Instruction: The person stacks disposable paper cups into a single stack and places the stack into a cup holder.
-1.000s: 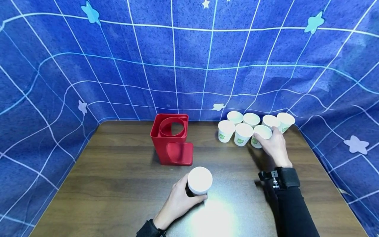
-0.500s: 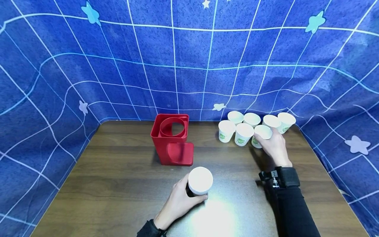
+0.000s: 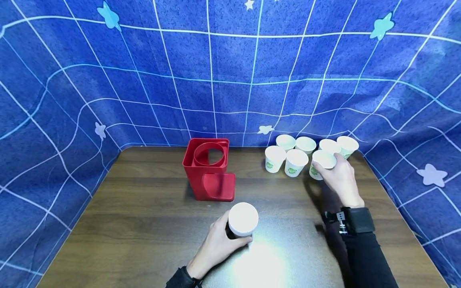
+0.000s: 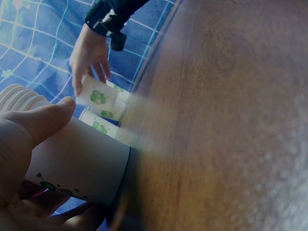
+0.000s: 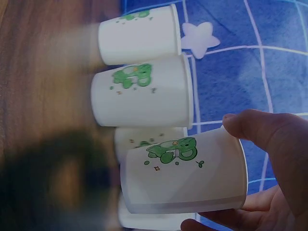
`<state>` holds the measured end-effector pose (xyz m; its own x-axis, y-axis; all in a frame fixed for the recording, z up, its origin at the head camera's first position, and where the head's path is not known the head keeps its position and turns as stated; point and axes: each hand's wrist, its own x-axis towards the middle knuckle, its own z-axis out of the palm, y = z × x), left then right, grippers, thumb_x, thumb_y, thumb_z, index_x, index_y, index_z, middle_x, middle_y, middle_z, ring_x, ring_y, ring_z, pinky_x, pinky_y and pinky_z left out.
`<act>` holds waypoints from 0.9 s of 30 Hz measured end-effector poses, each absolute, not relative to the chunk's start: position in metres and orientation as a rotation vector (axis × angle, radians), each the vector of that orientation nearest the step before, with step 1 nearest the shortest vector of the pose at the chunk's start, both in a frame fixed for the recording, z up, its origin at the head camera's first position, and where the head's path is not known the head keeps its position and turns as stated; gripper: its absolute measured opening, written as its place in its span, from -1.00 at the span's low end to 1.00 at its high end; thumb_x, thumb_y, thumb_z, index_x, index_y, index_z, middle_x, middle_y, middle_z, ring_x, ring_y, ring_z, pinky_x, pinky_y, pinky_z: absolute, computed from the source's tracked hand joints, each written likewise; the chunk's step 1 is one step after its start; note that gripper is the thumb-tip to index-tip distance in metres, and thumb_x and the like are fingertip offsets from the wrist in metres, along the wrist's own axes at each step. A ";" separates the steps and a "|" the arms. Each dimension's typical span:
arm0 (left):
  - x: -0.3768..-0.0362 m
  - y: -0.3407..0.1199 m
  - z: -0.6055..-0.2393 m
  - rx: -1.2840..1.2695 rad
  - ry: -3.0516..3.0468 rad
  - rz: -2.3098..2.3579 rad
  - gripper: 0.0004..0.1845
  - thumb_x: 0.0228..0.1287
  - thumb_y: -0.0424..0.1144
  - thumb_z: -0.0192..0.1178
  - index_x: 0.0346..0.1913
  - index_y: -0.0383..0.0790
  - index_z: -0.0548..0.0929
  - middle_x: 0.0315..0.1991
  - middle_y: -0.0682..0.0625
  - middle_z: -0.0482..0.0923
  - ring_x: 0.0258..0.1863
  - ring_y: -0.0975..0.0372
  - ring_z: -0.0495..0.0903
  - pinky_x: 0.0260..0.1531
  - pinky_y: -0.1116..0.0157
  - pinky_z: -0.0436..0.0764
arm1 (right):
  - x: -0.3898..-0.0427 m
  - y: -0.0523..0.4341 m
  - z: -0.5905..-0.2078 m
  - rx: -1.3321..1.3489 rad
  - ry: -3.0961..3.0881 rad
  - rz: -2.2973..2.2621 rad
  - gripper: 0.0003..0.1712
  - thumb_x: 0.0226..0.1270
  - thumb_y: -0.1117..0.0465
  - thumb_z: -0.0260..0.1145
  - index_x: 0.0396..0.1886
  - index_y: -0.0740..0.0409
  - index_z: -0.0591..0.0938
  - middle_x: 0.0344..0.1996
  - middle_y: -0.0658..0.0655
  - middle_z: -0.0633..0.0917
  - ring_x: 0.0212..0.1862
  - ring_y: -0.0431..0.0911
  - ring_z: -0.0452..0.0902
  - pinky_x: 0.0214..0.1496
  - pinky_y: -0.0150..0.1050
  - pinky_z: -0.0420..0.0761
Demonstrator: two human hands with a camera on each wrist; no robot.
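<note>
My left hand (image 3: pixel 217 247) grips a stack of white paper cups (image 3: pixel 243 219) at the near middle of the table. Several nested rims show beside the thumb in the left wrist view, where the outer cup (image 4: pixel 84 154) has a green print low on its side. Over at the right, my right hand (image 3: pixel 341 181) holds a single white paper cup (image 3: pixel 323 161) between thumb and fingers. A green cartoon animal faces the camera on this held cup (image 5: pixel 185 185) in the right wrist view. Whether its base touches the table cannot be told.
Several more paper cups (image 3: pixel 296 162) stand upright in two rows at the back right, close around the right hand's cup. A red holder (image 3: pixel 207 176) with a round opening and a low front tray stands left of them. Blue patterned cloth (image 3: pixel 230 80) borders the wooden table (image 3: pixel 144 228).
The right hand has moved a little to the right with its cup, which now stands farther from the cup on its left. The left hand and its stack stay in place.
</note>
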<state>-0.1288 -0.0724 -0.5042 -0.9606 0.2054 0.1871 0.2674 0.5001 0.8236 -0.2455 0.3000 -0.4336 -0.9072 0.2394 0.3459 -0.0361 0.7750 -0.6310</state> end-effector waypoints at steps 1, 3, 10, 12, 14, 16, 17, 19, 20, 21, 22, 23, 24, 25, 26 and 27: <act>-0.129 -0.072 -0.504 -0.424 -2.664 -1.482 -0.17 -0.10 0.01 0.66 0.30 -0.05 0.56 0.10 0.11 0.70 0.12 0.25 0.66 0.16 0.12 0.62 | -0.243 0.300 -0.431 -0.149 -2.551 0.917 -0.18 0.35 -0.16 0.37 0.19 0.53 0.48 0.01 0.56 0.63 0.02 0.45 0.57 -0.01 0.32 0.49; -0.129 -0.073 -0.504 -0.427 -2.666 -1.487 -0.17 -0.09 0.02 0.66 0.30 -0.04 0.55 0.10 0.12 0.70 0.12 0.25 0.66 0.15 0.12 0.63 | -0.239 0.300 -0.426 -0.139 -2.538 0.904 -0.15 0.34 -0.14 0.39 0.22 0.56 0.47 0.04 0.59 0.62 0.03 0.46 0.56 0.01 0.34 0.49; -0.130 -0.073 -0.503 -0.425 -2.672 -1.496 -0.16 -0.08 0.03 0.65 0.32 -0.04 0.54 0.11 0.14 0.69 0.12 0.27 0.65 0.15 0.13 0.63 | -0.224 0.295 -0.406 -0.101 -2.513 0.882 -0.11 0.32 -0.15 0.42 0.28 0.53 0.46 0.11 0.60 0.60 0.13 0.47 0.53 0.12 0.36 0.46; -0.130 -0.072 -0.504 -0.426 -2.669 -1.489 -0.16 -0.08 0.02 0.66 0.31 -0.03 0.54 0.11 0.13 0.69 0.11 0.27 0.65 0.15 0.14 0.63 | -0.218 0.292 -0.400 -0.091 -2.514 0.883 -0.08 0.32 -0.16 0.42 0.32 0.52 0.43 0.15 0.61 0.57 0.17 0.47 0.51 0.17 0.36 0.45; -0.130 -0.072 -0.504 -0.423 -2.668 -1.486 -0.17 -0.08 0.02 0.66 0.31 -0.03 0.55 0.10 0.14 0.69 0.11 0.27 0.65 0.15 0.14 0.63 | -0.213 0.288 -0.394 -0.078 -2.517 0.884 -0.07 0.31 -0.18 0.42 0.35 0.50 0.42 0.17 0.60 0.56 0.19 0.47 0.49 0.19 0.36 0.43; -0.130 -0.072 -0.504 -0.418 -2.669 -1.490 -0.17 -0.09 0.01 0.66 0.31 -0.02 0.55 0.10 0.14 0.70 0.11 0.28 0.65 0.16 0.14 0.63 | -0.208 0.284 -0.389 -0.050 -2.511 0.885 -0.10 0.31 -0.18 0.43 0.34 0.44 0.45 0.14 0.55 0.59 0.17 0.42 0.51 0.17 0.33 0.44; -0.130 -0.072 -0.504 -0.416 -2.670 -1.492 -0.17 -0.09 0.01 0.66 0.31 -0.03 0.55 0.10 0.13 0.70 0.12 0.27 0.65 0.16 0.13 0.63 | -0.205 0.282 -0.386 -0.029 -2.501 0.886 -0.13 0.30 -0.17 0.44 0.33 0.41 0.47 0.12 0.52 0.61 0.14 0.39 0.53 0.15 0.30 0.45; -0.130 -0.072 -0.503 -0.412 -2.678 -1.487 -0.16 -0.09 0.02 0.65 0.31 -0.03 0.55 0.11 0.13 0.70 0.12 0.26 0.65 0.16 0.12 0.62 | -0.200 0.276 -0.381 0.016 -2.482 0.886 -0.19 0.29 -0.14 0.46 0.30 0.35 0.50 0.09 0.45 0.64 0.12 0.34 0.55 0.12 0.27 0.46; -0.129 -0.072 -0.503 -0.409 -2.682 -1.485 -0.16 -0.08 0.03 0.65 0.31 -0.04 0.55 0.11 0.13 0.70 0.12 0.25 0.65 0.16 0.11 0.62 | -0.198 0.273 -0.379 0.043 -2.469 0.886 -0.22 0.28 -0.12 0.47 0.29 0.33 0.51 0.08 0.42 0.65 0.10 0.31 0.56 0.11 0.24 0.47; -0.129 -0.072 -0.503 -0.407 -2.686 -1.486 -0.16 -0.08 0.03 0.65 0.31 -0.04 0.55 0.11 0.12 0.70 0.12 0.25 0.66 0.16 0.10 0.62 | -0.196 0.270 -0.377 0.070 -2.457 0.882 -0.25 0.28 -0.09 0.49 0.27 0.30 0.53 0.07 0.39 0.67 0.09 0.28 0.57 0.09 0.20 0.48; -0.129 -0.072 -0.503 -0.403 -2.690 -1.485 -0.16 -0.08 0.03 0.65 0.31 -0.04 0.55 0.11 0.12 0.69 0.13 0.24 0.65 0.16 0.09 0.62 | -0.194 0.266 -0.375 0.092 -2.448 0.878 -0.27 0.27 -0.07 0.50 0.27 0.29 0.53 0.04 0.36 0.68 0.04 0.24 0.58 0.05 0.14 0.48; -0.129 -0.072 -0.503 -0.400 -2.692 -1.483 -0.16 -0.08 0.04 0.65 0.31 -0.03 0.55 0.11 0.12 0.69 0.12 0.24 0.66 0.16 0.09 0.62 | -0.192 0.262 -0.373 0.113 -2.441 0.875 -0.28 0.27 -0.06 0.51 0.27 0.27 0.54 0.03 0.34 0.69 0.01 0.20 0.59 0.02 0.08 0.48; -0.129 -0.072 -0.503 -0.398 -2.694 -1.481 -0.16 -0.09 0.04 0.65 0.31 -0.03 0.55 0.11 0.12 0.70 0.12 0.23 0.66 0.15 0.08 0.62 | -0.190 0.259 -0.372 0.131 -2.437 0.870 -0.29 0.26 -0.04 0.52 0.27 0.26 0.54 0.02 0.31 0.70 -0.02 0.16 0.58 0.00 0.03 0.48; -0.129 -0.072 -0.503 -0.397 -2.693 -1.488 -0.16 -0.09 0.03 0.65 0.31 -0.03 0.55 0.11 0.11 0.69 0.13 0.23 0.66 0.16 0.08 0.62 | -0.188 0.255 -0.370 0.152 -2.433 0.867 -0.31 0.25 -0.02 0.53 0.25 0.26 0.55 -0.02 0.29 0.71 -0.06 0.12 0.57 -0.04 -0.04 0.47; -0.129 -0.072 -0.503 -0.397 -2.691 -1.493 -0.16 -0.09 0.03 0.66 0.31 -0.03 0.55 0.12 0.11 0.69 0.13 0.24 0.66 0.16 0.08 0.62 | -0.187 0.251 -0.369 0.168 -2.432 0.864 -0.31 0.24 -0.02 0.53 0.24 0.25 0.56 -0.05 0.27 0.71 -0.10 0.08 0.57 -0.07 -0.08 0.46; -0.129 -0.072 -0.503 -0.405 -2.690 -1.484 -0.16 -0.08 0.03 0.65 0.31 -0.04 0.55 0.12 0.10 0.69 0.13 0.23 0.66 0.16 0.08 0.62 | -0.185 0.247 -0.367 0.183 -2.436 0.862 -0.33 0.24 -0.02 0.54 0.23 0.23 0.56 -0.07 0.24 0.71 -0.12 0.05 0.57 -0.09 -0.12 0.46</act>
<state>-0.1288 -0.0719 -0.5033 -0.9649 0.2063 0.1624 0.2474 0.5073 0.8255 -0.1849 0.2470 -0.3675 -0.8426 0.0509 0.5362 -0.2975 0.7858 -0.5422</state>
